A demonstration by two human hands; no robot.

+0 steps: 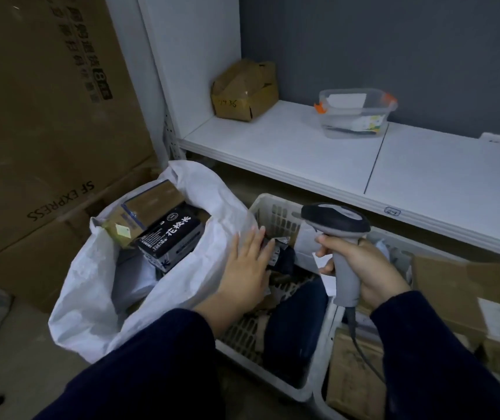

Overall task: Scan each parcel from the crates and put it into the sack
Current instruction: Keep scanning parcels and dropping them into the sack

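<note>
The left hand (pixel 248 262), fingers straight, reaches over a dark parcel (pixel 283 257) in the crate (pixel 262 207); the right hand (pixel 366 268) clamps the scanner (pixel 336 221). Risk: bagging it unscanned, or catching the sack's (pixel 91 286) slack rim.

Shelf (pixel 303 156): white, low; I log 2 items on it.
Shelf, L rear corner: dented cardboard box (pixel 244 92).
Shelf, mid: clear tub (pixel 356 116) w/ orange clips, well apart from box.
Floor (pixel 24 374): white sack (pixel 91 292); left crate (pixel 276 216) touching sack; right crate (pixel 323 389) just beside it; big cartons (pixel 45 131) stacked at my L.

Dim, cool, even light; soft blur throughout, wide-angle bending at the edges.
</note>
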